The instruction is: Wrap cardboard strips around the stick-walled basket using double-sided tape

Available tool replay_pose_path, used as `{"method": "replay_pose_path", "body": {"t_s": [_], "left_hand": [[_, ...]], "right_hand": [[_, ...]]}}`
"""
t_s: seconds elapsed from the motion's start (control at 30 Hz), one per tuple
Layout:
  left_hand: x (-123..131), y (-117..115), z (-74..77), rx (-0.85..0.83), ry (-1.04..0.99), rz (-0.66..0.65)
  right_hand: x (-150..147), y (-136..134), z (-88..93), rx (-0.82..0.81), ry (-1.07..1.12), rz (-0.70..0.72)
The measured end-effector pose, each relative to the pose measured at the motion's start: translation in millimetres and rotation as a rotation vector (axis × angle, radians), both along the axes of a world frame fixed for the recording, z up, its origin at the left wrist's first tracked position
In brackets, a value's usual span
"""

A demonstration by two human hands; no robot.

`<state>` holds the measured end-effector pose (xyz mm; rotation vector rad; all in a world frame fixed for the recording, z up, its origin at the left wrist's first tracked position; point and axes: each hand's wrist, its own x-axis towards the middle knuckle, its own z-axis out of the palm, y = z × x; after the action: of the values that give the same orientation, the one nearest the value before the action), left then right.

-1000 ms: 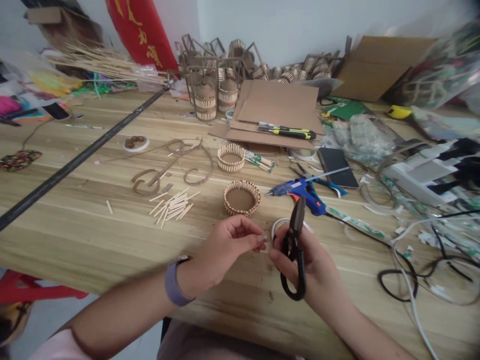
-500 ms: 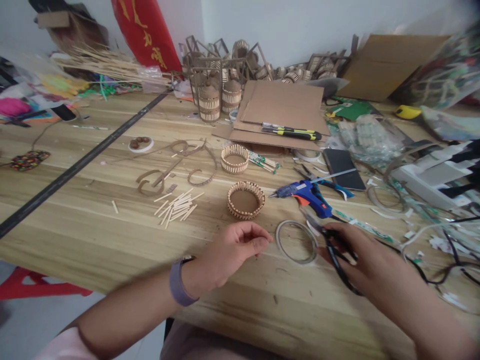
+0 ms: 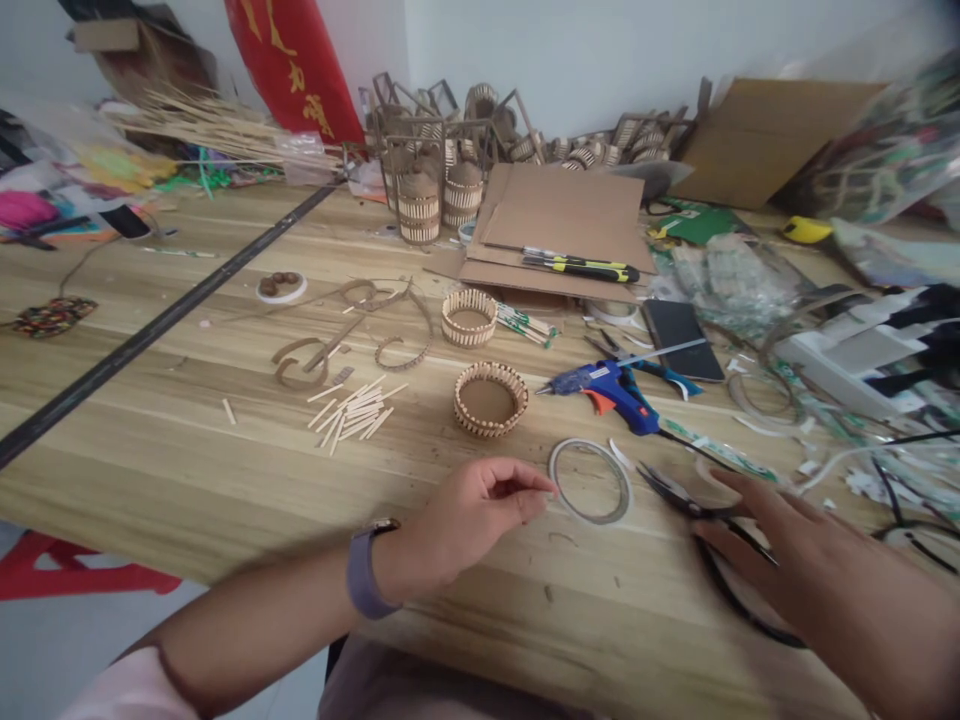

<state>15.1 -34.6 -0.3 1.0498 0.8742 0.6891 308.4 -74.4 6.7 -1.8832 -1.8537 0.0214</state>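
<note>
My left hand (image 3: pixel 480 515) is closed in a pinch just left of the tape roll (image 3: pixel 627 495); whatever sits between its thumb and fingertips is too small to make out. Over on the right, black-handled scissors (image 3: pixel 670 490) rest on the table, their blades toward the tape roll. My right hand (image 3: pixel 802 560) is over the handles, its fingers loosened and spread, somewhat blurred. Beyond my left hand stands a round basket of short sticks (image 3: pixel 491 425) with a brown base, and a similar basket (image 3: pixel 469 335) stands behind it.
A blue glue gun (image 3: pixel 607 385) lies right of the baskets, near pliers (image 3: pixel 667 375) and a dark phone-like slab (image 3: pixel 684 340). Loose sticks (image 3: pixel 356 415) and brown strips (image 3: pixel 300 370) lie left. Cutters (image 3: pixel 581 265) rest on cardboard (image 3: pixel 562 205). A black bar (image 3: pixel 172 300) crosses the table.
My right hand has moved right and down with the scissors, lowering them to the table, and its fingers have loosened. My left hand has shifted slightly right, still pinched.
</note>
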Motion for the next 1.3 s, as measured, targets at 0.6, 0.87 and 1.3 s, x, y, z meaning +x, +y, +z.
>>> {"method": "replay_pose_path", "body": {"t_s": [0.6,0.87,1.3], "left_hand": [[-5,2,2.1,0.199,0.019,0.077],[-5,8,6.7,-0.157,-0.115,-0.143],[-10,7,0.2,0.113,0.159,-0.050]], "right_hand": [[-103,32,11.0,-0.311,0.503,0.436],[-106,27,4.1,0.142,0.288,0.649],[-105,24,8.8,0.261,0.240,0.611]]}}
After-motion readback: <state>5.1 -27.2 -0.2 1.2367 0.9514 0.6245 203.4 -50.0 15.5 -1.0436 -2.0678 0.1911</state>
